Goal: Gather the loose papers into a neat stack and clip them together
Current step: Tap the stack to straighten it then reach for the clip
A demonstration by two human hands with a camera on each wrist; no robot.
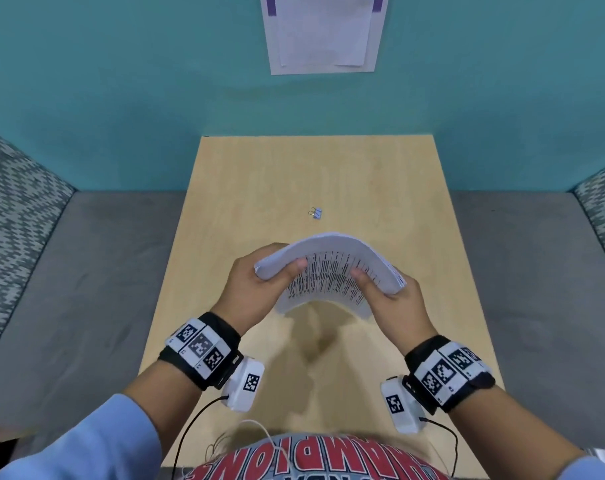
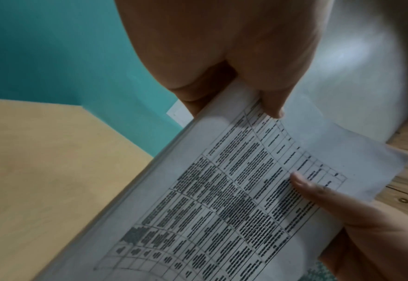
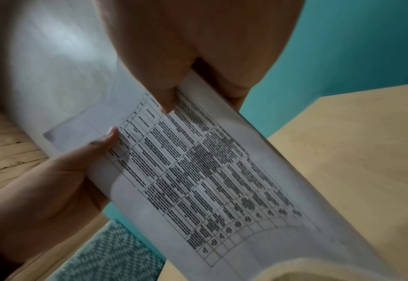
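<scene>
A stack of printed papers bows upward above the wooden table, held by both hands. My left hand grips its left edge, thumb on the printed table. My right hand grips the right edge the same way. The left wrist view shows the papers with my left hand above them and my right hand's thumb lower right. In the right wrist view my right hand pinches the papers and my left hand holds the far edge. A small binder clip lies on the table beyond the papers.
A teal wall stands behind the table with a white sheet taped to it. Grey cushioned seating flanks the table on both sides. Cables run from the wrist cameras toward my body.
</scene>
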